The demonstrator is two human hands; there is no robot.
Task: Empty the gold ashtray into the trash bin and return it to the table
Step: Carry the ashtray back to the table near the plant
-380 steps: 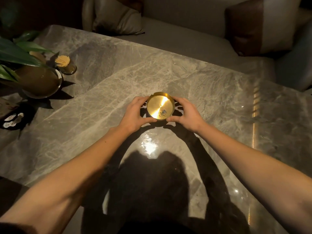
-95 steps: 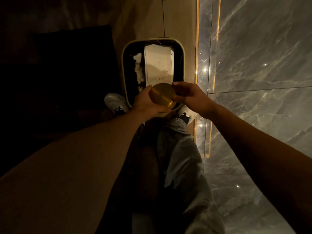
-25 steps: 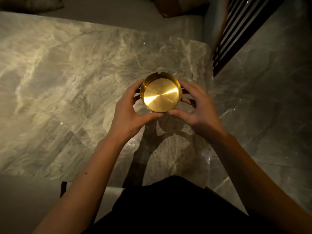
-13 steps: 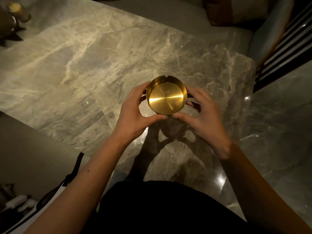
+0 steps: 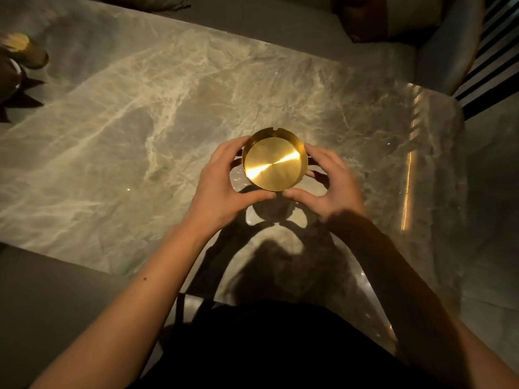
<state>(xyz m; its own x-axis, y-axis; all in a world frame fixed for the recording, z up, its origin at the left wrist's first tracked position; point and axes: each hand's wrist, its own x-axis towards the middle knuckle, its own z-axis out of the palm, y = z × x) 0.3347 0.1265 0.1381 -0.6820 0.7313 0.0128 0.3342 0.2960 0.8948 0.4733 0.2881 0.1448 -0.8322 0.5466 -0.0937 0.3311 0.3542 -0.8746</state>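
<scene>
The round gold ashtray [image 5: 273, 162] is upright, with a clean shiny inside and a notch in its far rim. I hold it from both sides above the grey marble table [image 5: 140, 130], and its shadow falls on the marble just below. My left hand [image 5: 222, 186] cups its left side with the thumb under the near rim. My right hand [image 5: 327, 182] cups its right side the same way. The trash bin is out of view.
A toothpick holder [image 5: 21, 49] and the edge of a dark bowl [image 5: 9, 77] stand at the table's far left. A grey sofa with a brown cushion [image 5: 368, 18] runs behind the table. Marble floor lies to the right, past the table's edge [image 5: 460, 175].
Since the bin, I have come back to the table with the ashtray. Over the last second the view has swung left and the ashtray sits further in over the marble, still in both hands.
</scene>
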